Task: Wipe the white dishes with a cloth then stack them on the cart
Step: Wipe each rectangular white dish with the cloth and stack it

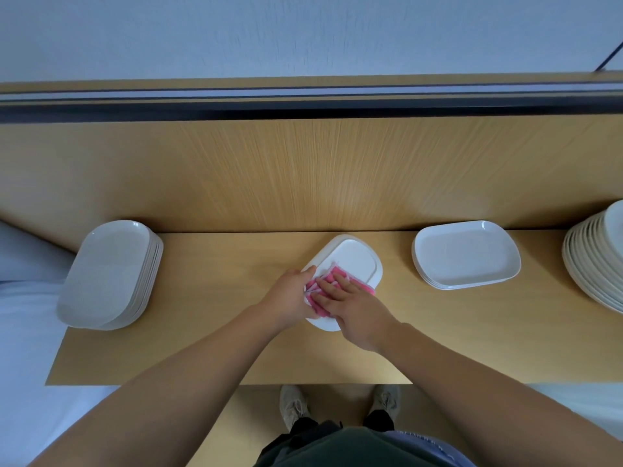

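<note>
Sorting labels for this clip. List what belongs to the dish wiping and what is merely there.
Job: upturned dish, pink cloth, left hand, right hand, left dish stack, right dish stack, wooden top.
Merely there: round plate stack (perhaps), black cable, shoes.

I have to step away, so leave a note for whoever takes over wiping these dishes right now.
Left hand grips the rim of the middle dish, which lies bottom up on the table.
Right hand presses the pink cloth flat on it.
Tall pile left, short pile right; which is wiped, cannot tell.
Left: finish this dish, stack it, continue.
</note>
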The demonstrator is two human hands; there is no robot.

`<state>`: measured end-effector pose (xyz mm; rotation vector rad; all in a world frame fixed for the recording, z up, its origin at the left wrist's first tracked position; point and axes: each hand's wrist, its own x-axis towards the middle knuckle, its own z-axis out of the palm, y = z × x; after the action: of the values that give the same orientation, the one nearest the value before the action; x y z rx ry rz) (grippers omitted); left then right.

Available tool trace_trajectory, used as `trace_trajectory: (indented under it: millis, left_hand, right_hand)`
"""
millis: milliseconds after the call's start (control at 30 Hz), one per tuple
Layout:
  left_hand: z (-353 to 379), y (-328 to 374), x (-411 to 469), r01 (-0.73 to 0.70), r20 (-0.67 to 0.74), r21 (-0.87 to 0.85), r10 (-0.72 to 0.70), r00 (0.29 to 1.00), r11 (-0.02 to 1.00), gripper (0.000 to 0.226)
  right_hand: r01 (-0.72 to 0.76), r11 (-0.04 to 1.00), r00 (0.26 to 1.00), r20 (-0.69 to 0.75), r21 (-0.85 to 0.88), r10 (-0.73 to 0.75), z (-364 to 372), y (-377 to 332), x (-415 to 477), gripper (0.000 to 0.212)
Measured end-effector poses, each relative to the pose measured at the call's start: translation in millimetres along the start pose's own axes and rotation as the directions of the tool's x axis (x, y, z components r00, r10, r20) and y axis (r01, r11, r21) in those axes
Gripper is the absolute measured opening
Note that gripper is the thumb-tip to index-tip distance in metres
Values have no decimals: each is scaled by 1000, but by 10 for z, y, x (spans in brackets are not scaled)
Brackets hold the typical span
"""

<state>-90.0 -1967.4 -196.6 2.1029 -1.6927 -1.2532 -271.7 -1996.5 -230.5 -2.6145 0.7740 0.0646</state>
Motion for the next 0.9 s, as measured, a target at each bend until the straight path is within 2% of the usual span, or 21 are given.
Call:
trace_trajectory:
  millis: [67,133,300,400,533,667,900]
  left_hand:
    - [1,-7,-6,5,2,20,-5,1000,1000,101]
    - [11,-21,-5,10,2,28,-10,1000,1000,102]
    - [42,-31,15,34,-29,17,-34,999,999,102]
    - [70,-37,30,61,-41,-14,-61,997,998,103]
    - [91,-53,29,62,-47,-43,-64,997,997,102]
    - [101,-46,20,68,-55,-59,-72,996,996,101]
    - [127,-20,42,102,-46,-32,-103,994,994,103]
  right_hand:
    - [31,999,999,-11,-13,-31,-44,94,-1,59]
    - [32,999,999,39,-37,-31,-97,212,22,59]
    - [43,998,997,72,-38,-40,-161,473,129,51]
    - [-39,997,995,92,-64,45,-222,609,178,50]
    - [-108,992,993,52,-58,111,-309,696,262,49]
    - [-237,971,971,35,-16,237,-329,814,289,54]
    - [-365,911,927,-13,190,374,-136,734,11,56]
